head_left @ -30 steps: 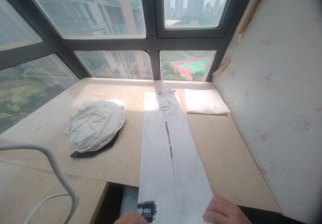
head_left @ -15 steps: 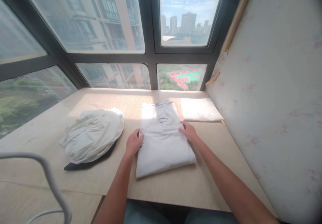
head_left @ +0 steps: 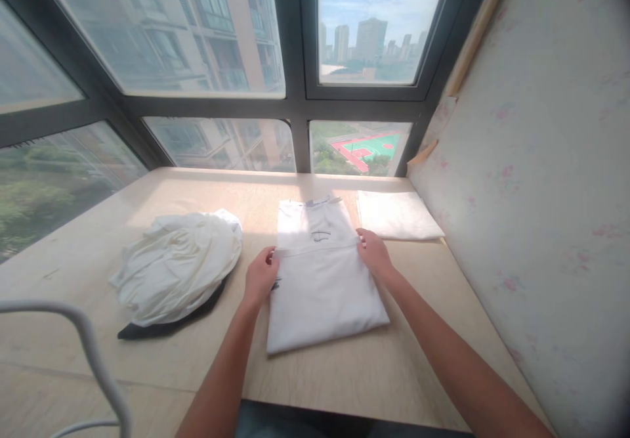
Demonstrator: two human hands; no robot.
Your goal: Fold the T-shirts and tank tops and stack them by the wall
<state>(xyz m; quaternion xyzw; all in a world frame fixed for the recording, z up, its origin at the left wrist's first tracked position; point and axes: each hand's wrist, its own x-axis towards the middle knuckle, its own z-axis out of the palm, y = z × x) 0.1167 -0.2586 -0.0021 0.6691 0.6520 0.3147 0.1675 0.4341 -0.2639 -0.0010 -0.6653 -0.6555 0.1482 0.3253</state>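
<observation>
A white T-shirt (head_left: 327,300) lies partly folded on the wooden surface, its lower part turned up over the front so that the folded edge crosses below a small dark line print. The collar end points toward the window. My left hand (head_left: 260,275) is closed on the left end of that edge, thumb and fingers together at the cloth. At the right end, my right hand (head_left: 375,253) grips the cloth with its fingers curled. A bit of dark print shows at the shirt's left side, next to my left wrist.
A crumpled cream cloth heap (head_left: 182,267) with a black piece (head_left: 172,323) under it sits to the left. At the back right lies a flat folded white cloth (head_left: 398,215). A curved white tube (head_left: 93,346) rises at the lower left. Windows and a papered wall (head_left: 551,182) border the wooden surface (head_left: 418,359).
The folded edge has become smoother and flatter across the shirt. My right hand has shifted slightly right and outward, while my left hand stays at its corner. The view has moved a little.
</observation>
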